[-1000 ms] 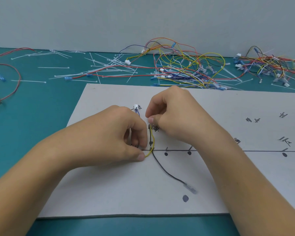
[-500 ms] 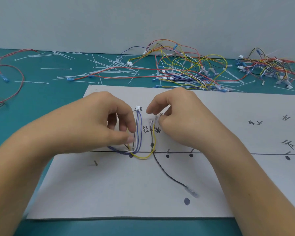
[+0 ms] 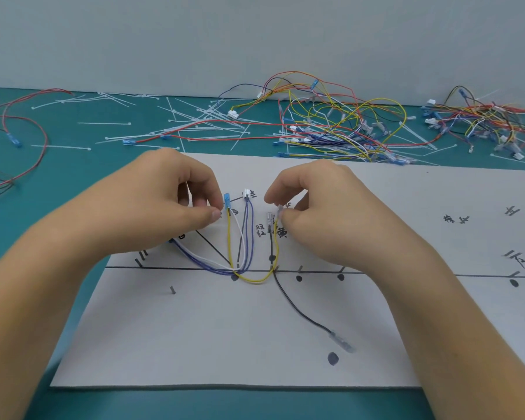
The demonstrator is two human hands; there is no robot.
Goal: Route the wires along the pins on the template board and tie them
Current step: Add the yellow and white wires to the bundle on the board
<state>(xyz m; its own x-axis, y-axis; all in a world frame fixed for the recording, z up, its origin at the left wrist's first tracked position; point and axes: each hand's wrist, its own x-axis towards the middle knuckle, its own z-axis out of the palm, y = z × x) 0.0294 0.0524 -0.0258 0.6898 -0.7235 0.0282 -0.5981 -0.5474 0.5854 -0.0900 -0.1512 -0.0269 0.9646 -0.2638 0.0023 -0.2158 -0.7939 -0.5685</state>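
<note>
A yellow wire (image 3: 255, 280) loops in a U past pins (image 3: 299, 269) on the template board (image 3: 194, 344), beside purple wires (image 3: 249, 237).

Matt grey template board (image 3: 194, 344); glossy plastic-sheathed yellow wire (image 3: 252, 279); thin metal pins (image 3: 172, 289).

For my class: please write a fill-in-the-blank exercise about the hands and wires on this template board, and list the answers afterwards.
1. The left hand pinches a terminal coloured ___.
2. The right hand pinches the other end of the looped wire, which is ___.
3. The trailing wire running toward the near edge of the template board is ___.
4. The purple wires rise to a connector coloured ___.
Missing words: blue; yellow; black; white.
</note>
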